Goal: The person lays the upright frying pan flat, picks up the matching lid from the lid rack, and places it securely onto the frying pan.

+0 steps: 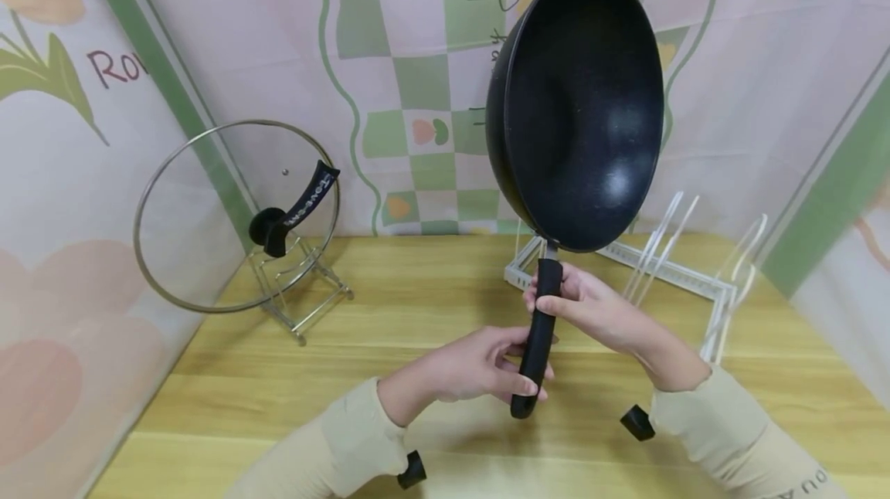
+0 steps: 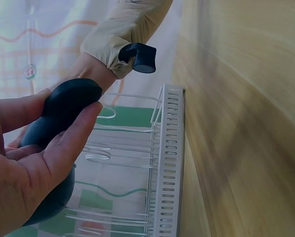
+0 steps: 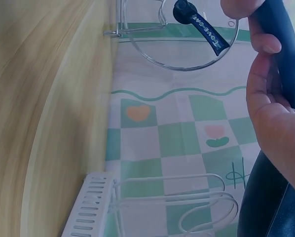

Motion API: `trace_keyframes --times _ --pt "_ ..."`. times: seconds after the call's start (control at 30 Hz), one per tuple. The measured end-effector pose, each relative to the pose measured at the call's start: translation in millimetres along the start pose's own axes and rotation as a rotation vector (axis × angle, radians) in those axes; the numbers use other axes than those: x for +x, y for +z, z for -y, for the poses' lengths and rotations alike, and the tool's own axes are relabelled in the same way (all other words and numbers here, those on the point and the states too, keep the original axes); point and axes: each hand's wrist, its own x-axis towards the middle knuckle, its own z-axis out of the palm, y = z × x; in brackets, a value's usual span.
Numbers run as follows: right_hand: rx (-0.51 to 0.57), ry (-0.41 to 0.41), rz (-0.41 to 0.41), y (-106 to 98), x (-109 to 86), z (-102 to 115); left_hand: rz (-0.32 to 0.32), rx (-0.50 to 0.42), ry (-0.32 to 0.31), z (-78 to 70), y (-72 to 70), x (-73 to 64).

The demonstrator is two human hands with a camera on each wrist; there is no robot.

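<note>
A black wok (image 1: 577, 105) is held up above the table, its bowl raised at the top and its dark inside facing the head camera. My right hand (image 1: 591, 306) grips the black handle (image 1: 538, 344) near the bowl, thumb across the front. Lower down, my left hand (image 1: 480, 368) pinches the handle close to its end between thumb and fingers. In the left wrist view the rounded handle end (image 2: 71, 98) sits between the left thumb and fingers. The right wrist view shows the right hand (image 3: 280, 123) wrapped round the handle, with the wok's side below it.
On the left, a glass lid (image 1: 208, 221) with a black handle stands upright in a small wire rack (image 1: 306, 321). Behind the right hand is a white slotted rack (image 1: 695, 283) with upright wire dividers. Patterned fabric (image 1: 424, 59) hangs around the wooden table (image 1: 243, 406).
</note>
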Motion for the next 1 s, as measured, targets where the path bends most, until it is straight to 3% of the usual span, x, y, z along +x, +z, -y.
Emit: trace_keyframes --times 1.0 --pt "0.013 -0.006 -0.016 7.2 5.2 -1.0 -0.008 -0.069 0.046 3.9 6.8 -1.7"
